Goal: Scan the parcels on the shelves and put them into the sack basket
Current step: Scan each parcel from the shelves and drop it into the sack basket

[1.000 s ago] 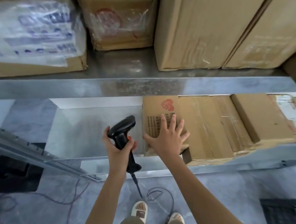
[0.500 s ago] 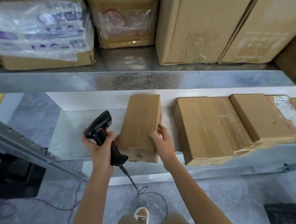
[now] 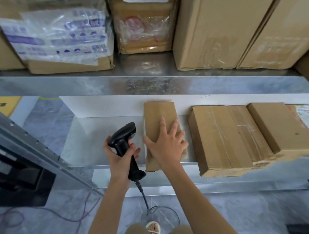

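Observation:
A narrow brown cardboard parcel (image 3: 159,114) lies on the lower metal shelf (image 3: 87,135), its near end over the shelf's front edge. My right hand (image 3: 167,146) rests flat on top of it, fingers spread, thumb against its left side. Just left of the parcel, my left hand (image 3: 119,158) grips the handle of a black corded barcode scanner (image 3: 123,139), whose head points up and to the right. No label shows on the parcel's top face. The sack basket is out of view.
Two more cardboard parcels (image 3: 222,138) (image 3: 278,126) lie to the right on the same shelf. The upper shelf (image 3: 146,79) carries several large boxes and a plastic-wrapped one (image 3: 61,35). A slanted metal upright (image 3: 28,141) stands at the left. Cables trail on the grey floor (image 3: 47,233).
My right hand turned the parcel over from its printed face to a plain one, held it tilted by the side, and now lies flat on top. The scanner stayed beside it.

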